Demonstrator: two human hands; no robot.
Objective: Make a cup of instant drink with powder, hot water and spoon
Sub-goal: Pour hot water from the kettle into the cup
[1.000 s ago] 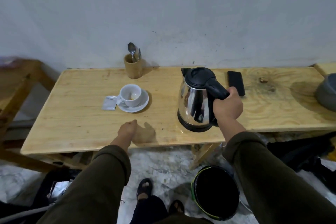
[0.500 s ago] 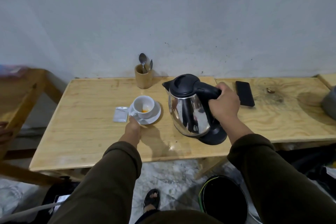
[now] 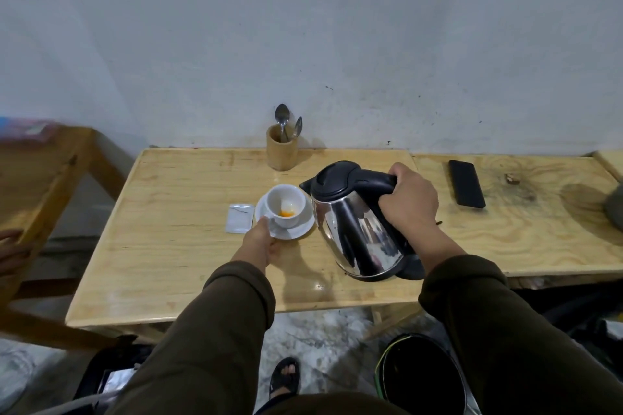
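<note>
A white cup [image 3: 286,204] with orange powder at its bottom stands on a white saucer [image 3: 298,229] on the wooden table [image 3: 175,246]. My left hand [image 3: 261,241] holds the saucer's near left rim. My right hand [image 3: 409,202] grips the black handle of a steel kettle [image 3: 354,229], which is lifted and tilted left, its spout just above the cup's right rim. No water stream is visible. An opened silver sachet [image 3: 239,218] lies left of the saucer. Two spoons [image 3: 286,121] stand in a wooden holder [image 3: 282,152] at the back.
A black phone [image 3: 467,184] lies on the table to the right, and a grey object [image 3: 615,209] sits at the right edge. A black bin [image 3: 418,374] stands on the floor under the table. Another wooden table [image 3: 37,172] and someone's hand [image 3: 13,246] are at the left.
My right hand lifted the kettle off the table and carried it left, tilting its spout over the cup. My left hand moved forward from the table edge to the saucer.
</note>
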